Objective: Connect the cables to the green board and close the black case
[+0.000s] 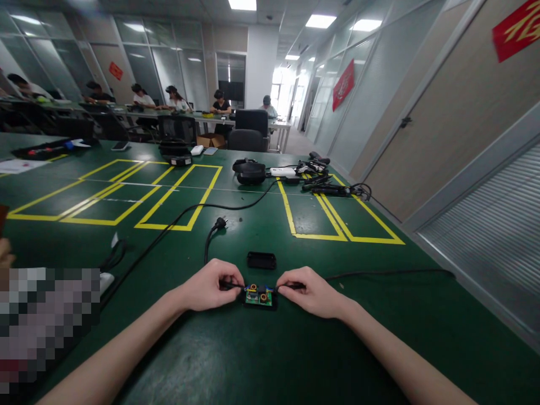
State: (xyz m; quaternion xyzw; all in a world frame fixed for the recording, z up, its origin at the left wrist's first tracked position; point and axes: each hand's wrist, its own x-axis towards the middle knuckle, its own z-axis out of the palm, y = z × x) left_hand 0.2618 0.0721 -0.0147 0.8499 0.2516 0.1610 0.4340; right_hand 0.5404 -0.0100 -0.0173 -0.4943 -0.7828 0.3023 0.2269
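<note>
A green circuit board (259,297) with two copper-wound coils lies in a shallow black case half (274,305) on the table. On its left side my left hand (215,286) pinches a black cable (229,285) where it meets the board. My right hand (306,291) is closed on another black cable (298,286) at the board's right side. Just beyond the board rests the other half of the case, a black cover (261,260), with its hollow side up. Blue and yellow bits show along the board's upper edge.
A black plug (220,223) on a cord lies beyond my left hand. A long black cable (181,214) crosses the green table (202,360). Yellow tape rectangles, headsets (250,171) and bundled black gear (316,177) are farther back. At left, a person's hand (5,253) shows.
</note>
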